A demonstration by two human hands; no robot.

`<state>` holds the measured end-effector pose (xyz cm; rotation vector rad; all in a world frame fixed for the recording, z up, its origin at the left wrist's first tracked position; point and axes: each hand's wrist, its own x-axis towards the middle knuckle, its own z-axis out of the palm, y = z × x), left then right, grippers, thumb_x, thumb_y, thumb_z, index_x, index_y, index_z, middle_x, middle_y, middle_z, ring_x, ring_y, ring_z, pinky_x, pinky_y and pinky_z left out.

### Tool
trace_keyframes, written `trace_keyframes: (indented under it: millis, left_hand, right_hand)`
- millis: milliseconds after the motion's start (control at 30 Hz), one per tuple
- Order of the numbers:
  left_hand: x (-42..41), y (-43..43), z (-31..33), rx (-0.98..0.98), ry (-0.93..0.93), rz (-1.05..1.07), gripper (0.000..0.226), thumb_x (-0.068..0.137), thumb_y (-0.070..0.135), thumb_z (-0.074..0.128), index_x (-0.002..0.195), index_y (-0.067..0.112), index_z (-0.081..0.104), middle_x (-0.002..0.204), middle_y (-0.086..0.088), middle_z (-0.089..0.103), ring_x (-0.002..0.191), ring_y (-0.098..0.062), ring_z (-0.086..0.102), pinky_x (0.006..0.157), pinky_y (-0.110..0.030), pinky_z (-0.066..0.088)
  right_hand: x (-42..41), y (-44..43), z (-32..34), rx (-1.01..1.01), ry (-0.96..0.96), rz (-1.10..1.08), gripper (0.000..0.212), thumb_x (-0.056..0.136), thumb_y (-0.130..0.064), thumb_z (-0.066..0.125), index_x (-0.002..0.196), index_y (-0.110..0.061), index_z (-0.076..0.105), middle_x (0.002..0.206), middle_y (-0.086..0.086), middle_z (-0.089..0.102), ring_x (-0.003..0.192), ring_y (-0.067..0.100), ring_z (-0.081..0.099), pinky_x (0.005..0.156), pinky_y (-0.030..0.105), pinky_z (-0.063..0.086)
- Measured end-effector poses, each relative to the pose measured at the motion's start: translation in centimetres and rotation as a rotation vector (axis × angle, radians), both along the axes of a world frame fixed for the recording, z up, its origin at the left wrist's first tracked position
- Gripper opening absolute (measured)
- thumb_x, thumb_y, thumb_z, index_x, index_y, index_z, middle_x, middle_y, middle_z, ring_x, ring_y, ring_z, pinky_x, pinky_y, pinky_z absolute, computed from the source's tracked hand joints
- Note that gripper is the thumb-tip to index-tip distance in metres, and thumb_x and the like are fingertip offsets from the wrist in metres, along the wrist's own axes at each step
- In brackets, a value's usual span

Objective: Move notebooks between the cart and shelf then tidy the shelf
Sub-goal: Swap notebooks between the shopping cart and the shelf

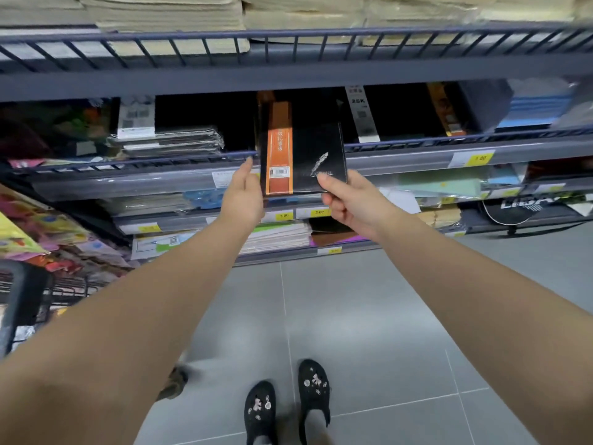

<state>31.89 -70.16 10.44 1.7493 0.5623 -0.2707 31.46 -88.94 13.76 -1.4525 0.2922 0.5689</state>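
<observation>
While two black slippers (260, 409) with pale decorations stand on the grey tiled floor (369, 316) at bottom centre, a dark wire cart (22, 300) sits at lower left. Both bare arms reach up to mid-frame. The right hand (349, 200) grips the lower right corner of a black notebook (308, 149), thumb on the cover. The left hand (244, 197) lies against its left edge, fingers straight. The notebook has an orange band with Chinese characters, a barcode sticker and a silver feather emblem. It crosses the front rail of the grey shelf (417, 159). Yellow price tags (319, 212) below read 5.00 and 3.00. A white band (358, 107) further back reads 25K. Cream paper stacks (167, 14) fill the top.
</observation>
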Motion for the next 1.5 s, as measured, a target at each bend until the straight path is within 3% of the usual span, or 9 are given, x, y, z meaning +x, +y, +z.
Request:
trace_keyframes:
  millis: [133, 267, 500, 800, 900, 1067, 1133, 1200, 1500]
  left_hand:
    - [0.3, 2.4, -0.7, 0.559, -0.063, -0.384, 0.078, 0.095, 0.012, 0.044, 0.150, 0.039, -0.005, 0.088, 0.001, 0.052, 0.056, -0.017, 0.045, 0.061, -0.037, 0.043]
    - [1.1, 2.6, -1.1, 0.839, -0.090, -0.438, 0.087, 0.090, 0.022, 0.054, 0.151, 0.031, -0.007, 0.125, -0.011, 0.045, 0.091, -0.027, 0.050, 0.066, -0.038, 0.041]
    - [1.0, 1.9, -2.6, 0.905, -0.105, -0.402, 0.093, 0.084, 0.026, 0.061, 0.151, 0.027, -0.004, 0.134, -0.007, 0.037, 0.112, -0.029, 0.043, 0.076, -0.038, 0.041]
    - [0.8, 1.9, -2.6, 0.901, -0.085, -0.426, 0.100, 0.084, 0.032, 0.062, 0.150, 0.030, -0.014, 0.133, -0.004, 0.039, 0.111, -0.025, 0.046, 0.075, -0.037, 0.041]
    - [-0.3, 2.3, -1.2, 0.924, -0.030, -0.547, 0.097, 0.086, 0.039, 0.059, 0.150, 0.027, -0.012, 0.146, -0.004, 0.031, 0.124, -0.028, 0.042, 0.090, -0.044, 0.043]
    - [-5.4, 3.9, 2.1, 1.010, 0.177, -0.716, 0.075, 0.087, 0.043, 0.056, 0.149, 0.021, 0.021, 0.157, -0.010, 0.014, 0.139, -0.032, 0.026, 0.109, -0.046, 0.028]
    - [-8.0, 5.4, 3.6, 1.045, 0.207, -0.710, 0.071, 0.086, 0.044, 0.055, 0.147, 0.021, 0.026, 0.157, -0.010, 0.014, 0.141, -0.031, 0.022, 0.112, -0.047, 0.024]
    - [-10.7, 7.3, 4.9, 1.094, 0.256, -0.683, 0.070, 0.087, 0.044, 0.053, 0.147, 0.022, 0.024, 0.159, -0.008, 0.009, 0.145, -0.029, 0.014, 0.114, -0.049, 0.020]
    - [-23.5, 14.8, 10.1, 1.139, 0.400, -0.399, 0.075, 0.090, 0.044, 0.047, 0.151, 0.023, 0.010, 0.161, -0.004, -0.006, 0.148, -0.027, -0.006, 0.118, -0.053, 0.007]
  right_hand:
    - [3.5, 0.7, -0.3, -0.009, 0.025, -0.044, 0.014, 0.092, -0.025, 0.061, 0.086, -0.019, 0.050, 0.062, -0.001, 0.046, 0.045, 0.003, 0.034, 0.041, 0.012, 0.033]
    - [6.6, 2.2, -1.0, 0.015, 0.082, -0.200, 0.025, 0.086, -0.022, 0.069, 0.098, -0.018, 0.047, 0.064, -0.001, 0.046, 0.045, 0.004, 0.034, 0.040, 0.013, 0.033]
    - [7.7, 4.6, -1.3, 0.067, -0.026, -0.329, 0.006, 0.092, -0.009, 0.058, 0.089, -0.007, 0.053, 0.075, 0.002, 0.054, 0.058, 0.006, 0.045, 0.054, 0.017, 0.043]
    - [5.3, 5.3, -2.7, -0.152, -0.108, -0.445, 0.029, 0.093, -0.018, 0.059, 0.070, -0.012, 0.043, 0.066, 0.003, 0.048, 0.056, 0.011, 0.045, 0.061, 0.023, 0.049]
    - [4.3, 5.0, -2.1, -0.208, -0.062, -0.475, 0.028, 0.090, -0.022, 0.061, 0.074, -0.016, 0.039, 0.066, 0.003, 0.046, 0.057, 0.013, 0.045, 0.070, 0.028, 0.052]
    - [0.9, 5.9, 0.6, -0.405, 0.044, -0.079, 0.029, 0.084, -0.026, 0.067, 0.079, -0.020, 0.040, 0.079, 0.000, 0.045, 0.071, 0.017, 0.045, 0.081, 0.035, 0.050]
    - [-1.0, 7.1, 2.0, -0.501, -0.015, 0.134, 0.028, 0.083, -0.028, 0.069, 0.091, -0.017, 0.044, 0.091, 0.002, 0.048, 0.071, 0.015, 0.045, 0.069, 0.028, 0.046]
    - [-2.8, 8.7, 3.3, -0.546, -0.090, 0.312, 0.036, 0.082, -0.028, 0.071, 0.107, -0.014, 0.048, 0.106, 0.005, 0.051, 0.076, 0.015, 0.048, 0.064, 0.027, 0.039]
    - [-10.0, 17.1, 6.1, -0.768, -0.438, 0.955, 0.083, 0.079, -0.036, 0.073, 0.147, -0.017, 0.029, 0.150, 0.011, 0.036, 0.135, 0.028, 0.037, 0.105, 0.033, 0.037]
